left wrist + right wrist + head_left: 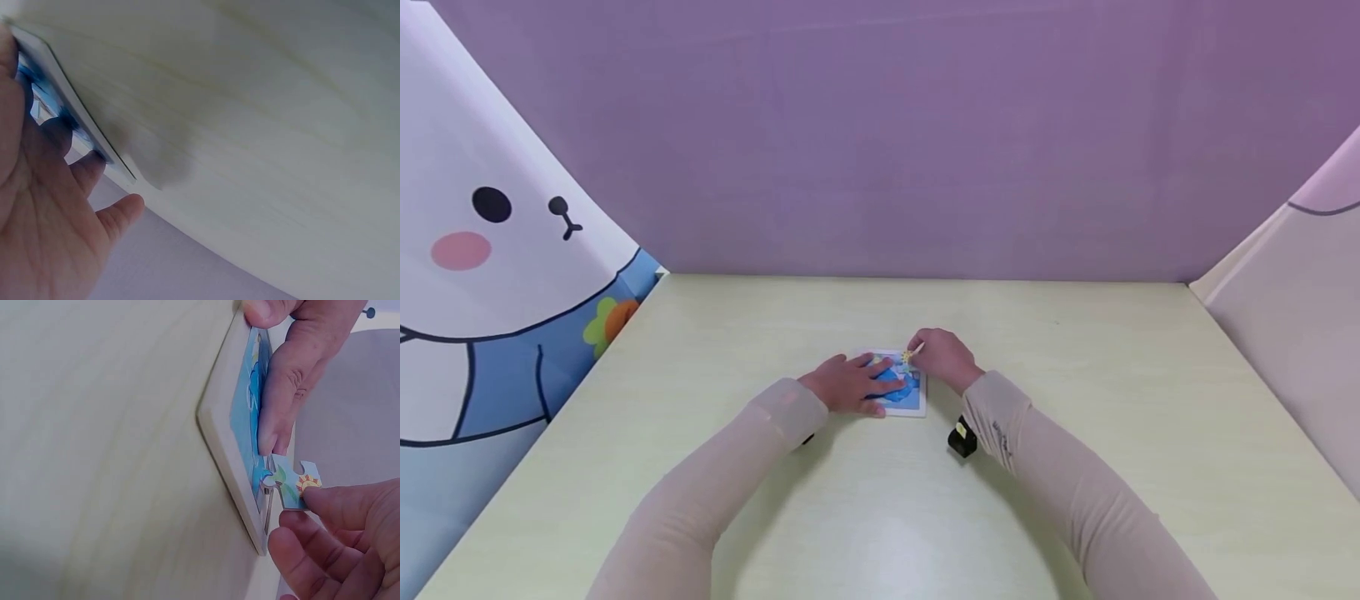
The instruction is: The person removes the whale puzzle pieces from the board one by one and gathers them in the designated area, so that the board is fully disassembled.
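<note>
A small framed jigsaw puzzle [912, 402] with a blue picture and a pale border lies flat on the table. My left hand [850, 383] is spread over its left part, with straight fingers resting on the picture. At the puzzle's far right corner, my right hand [945, 357] pinches a puzzle piece [289, 485] between thumb and fingers. That piece shows a sun and a green plant on light blue. In the right wrist view it stands tilted up at the frame's corner, its knobbed edge right at a gap in the picture.
The pale wooden table [1075, 350] extends around the puzzle. Behind it rises a purple backdrop [925, 150], and a cartoon-printed cloth [512, 292] hangs at the left. A black wrist camera [962, 437] sits under the right sleeve.
</note>
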A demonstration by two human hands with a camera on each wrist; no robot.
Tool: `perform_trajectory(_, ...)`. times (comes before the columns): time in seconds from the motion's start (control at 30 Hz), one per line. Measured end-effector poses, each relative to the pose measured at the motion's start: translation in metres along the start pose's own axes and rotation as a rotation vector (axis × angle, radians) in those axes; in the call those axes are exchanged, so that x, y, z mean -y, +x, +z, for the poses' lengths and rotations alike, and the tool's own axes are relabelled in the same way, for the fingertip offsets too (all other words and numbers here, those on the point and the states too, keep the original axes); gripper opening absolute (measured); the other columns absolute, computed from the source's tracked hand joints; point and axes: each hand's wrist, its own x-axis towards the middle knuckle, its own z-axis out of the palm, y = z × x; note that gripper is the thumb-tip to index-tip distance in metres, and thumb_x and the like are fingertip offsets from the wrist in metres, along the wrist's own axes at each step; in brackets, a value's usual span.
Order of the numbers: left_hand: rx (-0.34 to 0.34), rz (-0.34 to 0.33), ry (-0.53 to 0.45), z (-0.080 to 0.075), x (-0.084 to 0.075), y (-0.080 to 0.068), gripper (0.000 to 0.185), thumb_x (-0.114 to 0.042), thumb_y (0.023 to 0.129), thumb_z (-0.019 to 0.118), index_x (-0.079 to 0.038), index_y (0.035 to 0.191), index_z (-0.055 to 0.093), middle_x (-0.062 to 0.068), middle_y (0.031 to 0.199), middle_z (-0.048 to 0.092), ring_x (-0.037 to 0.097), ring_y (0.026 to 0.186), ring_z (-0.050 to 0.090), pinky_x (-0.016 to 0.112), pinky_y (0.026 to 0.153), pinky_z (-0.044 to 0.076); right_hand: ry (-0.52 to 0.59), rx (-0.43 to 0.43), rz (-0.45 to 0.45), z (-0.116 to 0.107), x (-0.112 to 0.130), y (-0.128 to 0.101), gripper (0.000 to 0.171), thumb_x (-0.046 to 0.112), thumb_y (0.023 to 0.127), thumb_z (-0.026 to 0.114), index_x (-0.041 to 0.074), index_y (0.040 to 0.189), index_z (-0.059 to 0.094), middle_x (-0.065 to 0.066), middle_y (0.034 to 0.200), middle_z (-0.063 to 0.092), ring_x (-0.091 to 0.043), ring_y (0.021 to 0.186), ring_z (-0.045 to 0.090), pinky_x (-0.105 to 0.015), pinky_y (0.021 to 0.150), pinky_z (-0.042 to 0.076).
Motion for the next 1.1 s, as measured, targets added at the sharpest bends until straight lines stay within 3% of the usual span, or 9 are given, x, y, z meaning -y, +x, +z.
perform_trajectory(0.4,0.019,-0.016,-0.033,0.002,0.003,0.003,0.062,-0.056,0.098,0.037,-0.034,0.153,0.02,0.002,0.161,0.012,0.032,0.144,0.017,0.053,0.103,0.035,0.129,-0.052,-0.073,-0.002,-0.009,-0.006,0.019,0.005,0.09,0.06,0.001,0.108,0.066,-0.012,0.098,0.068,-0.023,0.087,0.063,-0.033,0.073,0.05)
perform_trajectory(0.6,0.002,-0.012,-0.039,0.005,0.004,0.002,0.062,-0.056,0.097,0.037,-0.033,0.153,0.021,0.003,0.16,0.014,0.033,0.144,0.018,0.053,0.102,0.036,0.272,0.0,-0.009,-0.008,-0.019,-0.009,0.022,0.003,0.092,0.056,-0.001,0.112,0.063,-0.016,0.101,0.065,-0.02,0.076,0.064,-0.029,0.068,0.052)
perform_trajectory(0.9,-0.033,-0.004,-0.069,0.005,0.003,0.005,0.059,-0.055,0.097,0.039,-0.034,0.151,0.027,0.005,0.159,0.018,0.037,0.142,0.022,0.055,0.105,0.031,0.238,-0.06,-0.014,-0.02,-0.043,-0.019,0.025,0.002,0.092,0.052,-0.003,0.115,0.062,-0.018,0.104,0.064,-0.024,0.084,0.062,-0.032,0.073,0.05)
perform_trajectory(1.1,-0.102,-0.013,0.007,0.006,0.0,0.003,0.057,-0.058,0.095,0.041,-0.037,0.148,0.035,0.006,0.155,0.03,0.041,0.132,0.04,0.06,0.109,0.018,0.26,-0.132,-0.068,-0.021,-0.064,-0.026,0.025,0.003,0.093,0.054,-0.003,0.115,0.061,-0.017,0.094,0.066,-0.023,0.075,0.064,-0.031,0.068,0.049)
